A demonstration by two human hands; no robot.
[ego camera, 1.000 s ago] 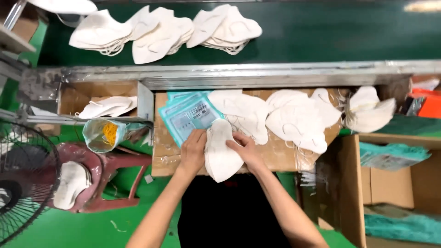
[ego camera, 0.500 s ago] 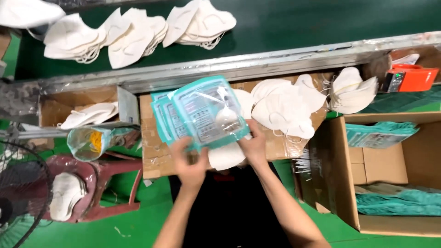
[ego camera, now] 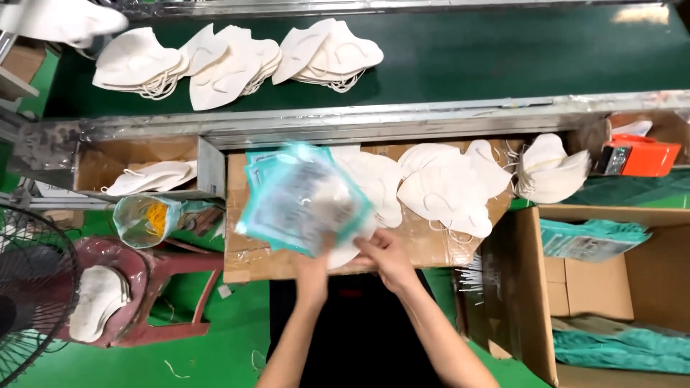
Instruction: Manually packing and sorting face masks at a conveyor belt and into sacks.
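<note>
Spanning the top, belt: green conveyor (ego camera: 503, 50) carries three fanned stacks of white masks (ego camera: 237, 61), well apart from both hands
Board: cardboard worktop (ego camera: 431, 241) sits just below the belt's metal rail, with loose masks (ego camera: 445, 190) spread over its right half
Box: open carton (ego camera: 596, 287) to the right already holds teal pouches, flat packs (ego camera: 593, 237) on its inner flap and more lying at the bottom
Fan and stool: dark fan (ego camera: 29, 294) at far left, red stool (ego camera: 151, 287) beside it with a few masks resting on top
Side stack: further masks (ego camera: 550, 172) piled at the board's right end, next to an orange tape dispenser (ego camera: 640, 158)
Pouch: teal-edged clear pouch (ego camera: 305, 201) is lifted and tilted above the board's left part, blurred, with something white showing inside and at its lower edge
Left hand (ego camera: 313, 269): clenched on the pouch's lower edge from beneath
Right hand (ego camera: 388, 255): fingers pinched at the pouch's lower right corner, touching the white mask there; whether it grips mask or pouch I cannot tell
Progress: judging by the carton, some packs are finished; this one looks mid-fill, and the many loose masks suggest most of the work remains
</note>
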